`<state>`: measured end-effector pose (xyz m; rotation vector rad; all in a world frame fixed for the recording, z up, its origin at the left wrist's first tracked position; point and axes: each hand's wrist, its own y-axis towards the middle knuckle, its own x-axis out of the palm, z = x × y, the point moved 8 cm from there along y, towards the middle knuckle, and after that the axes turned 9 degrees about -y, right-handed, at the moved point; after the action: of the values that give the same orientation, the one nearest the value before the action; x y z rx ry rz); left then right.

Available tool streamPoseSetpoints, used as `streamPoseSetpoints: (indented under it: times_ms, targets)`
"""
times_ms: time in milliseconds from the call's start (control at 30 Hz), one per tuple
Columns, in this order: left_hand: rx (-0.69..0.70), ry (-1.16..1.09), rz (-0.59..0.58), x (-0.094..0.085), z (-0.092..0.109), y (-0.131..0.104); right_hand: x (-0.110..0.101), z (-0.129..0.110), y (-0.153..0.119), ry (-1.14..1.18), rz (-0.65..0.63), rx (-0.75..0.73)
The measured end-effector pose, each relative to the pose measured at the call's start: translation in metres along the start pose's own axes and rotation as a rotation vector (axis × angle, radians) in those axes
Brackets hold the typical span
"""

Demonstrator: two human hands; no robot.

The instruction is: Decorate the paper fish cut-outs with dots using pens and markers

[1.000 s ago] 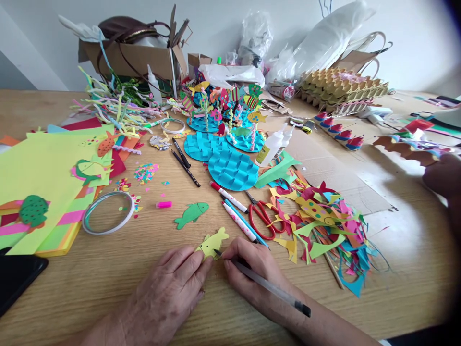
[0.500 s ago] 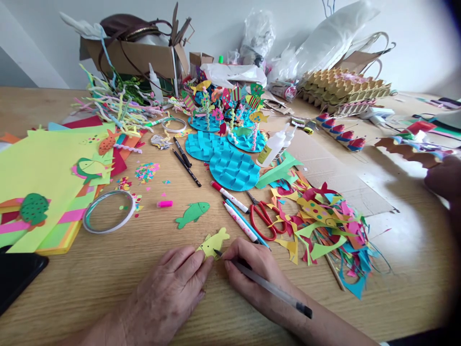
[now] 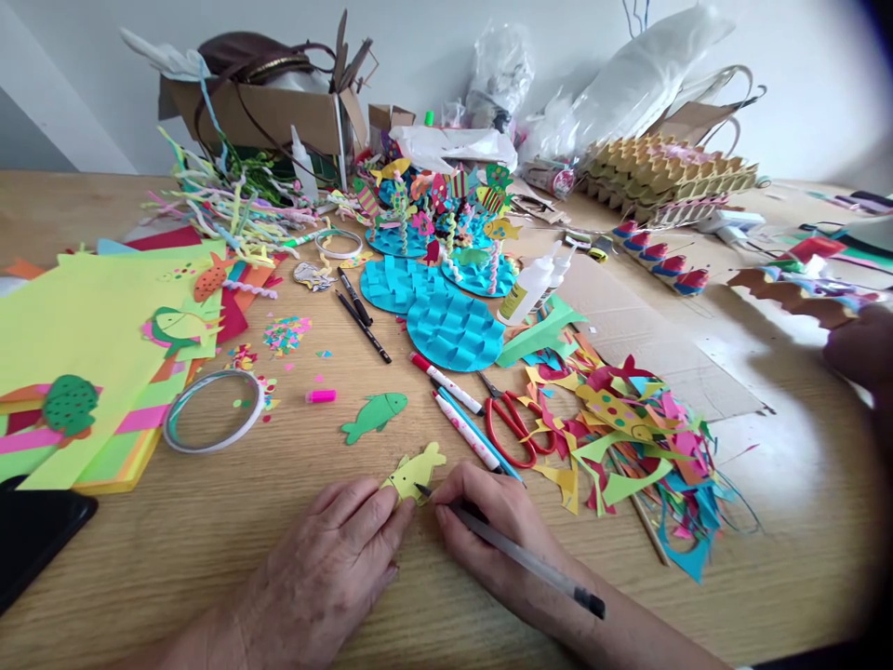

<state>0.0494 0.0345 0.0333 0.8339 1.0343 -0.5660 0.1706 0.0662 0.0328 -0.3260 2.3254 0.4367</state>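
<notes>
A yellow paper fish (image 3: 417, 473) with small dark dots lies flat on the wooden table. My left hand (image 3: 349, 535) holds its head end down, the thumb and forefinger pressed on it. In my right hand (image 3: 492, 521) is a black pen (image 3: 520, 554) with a clear barrel, its dark tip touching the middle of the fish. A green paper fish (image 3: 375, 416) with drawn lines rests just beyond. To the right of it lie red-handled scissors (image 3: 513, 428), next to a white patterned marker (image 3: 466, 430).
Colourful paper scraps (image 3: 648, 437) are heaped on the right. Blue woven paper discs (image 3: 455, 328) and glue bottles (image 3: 528, 288) stand farther back. A tape roll (image 3: 259, 414) and coloured sheets (image 3: 84, 316) lie left. Another person's hand (image 3: 861, 344) is at the right edge, by an egg-carton strip (image 3: 788, 293).
</notes>
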Motion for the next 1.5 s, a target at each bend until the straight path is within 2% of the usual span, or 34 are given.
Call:
streamPoseSetpoints:
  times_ms: [200, 433, 633, 933, 1133, 1500]
  targets:
    - [0.014, -0.003, 0.018, -0.0033, 0.0013, 0.0007, -0.0008, -0.0011, -0.0002, -0.003, 0.012, 0.000]
    - [-0.013, -0.008, -0.022, -0.0004, 0.0001, -0.0008, 0.0008, 0.0000, -0.0013, 0.003, 0.002, 0.007]
    - [-0.017, -0.016, 0.033, -0.0035, -0.0001, 0.0002, 0.0004, 0.0010, -0.0004, 0.002, 0.006, 0.006]
    - [-0.016, -0.011, 0.001, -0.0025, -0.0001, 0.0009, 0.0013, 0.0011, -0.0003, -0.017, -0.011, 0.017]
    - [-0.012, -0.011, 0.036, -0.0064, 0.0007, 0.0035, 0.0005, -0.0001, 0.0001, -0.026, -0.013, 0.017]
    - [-0.008, -0.021, -0.021, 0.0014, -0.0009, -0.0015, 0.0014, 0.0009, -0.0005, -0.026, -0.013, 0.022]
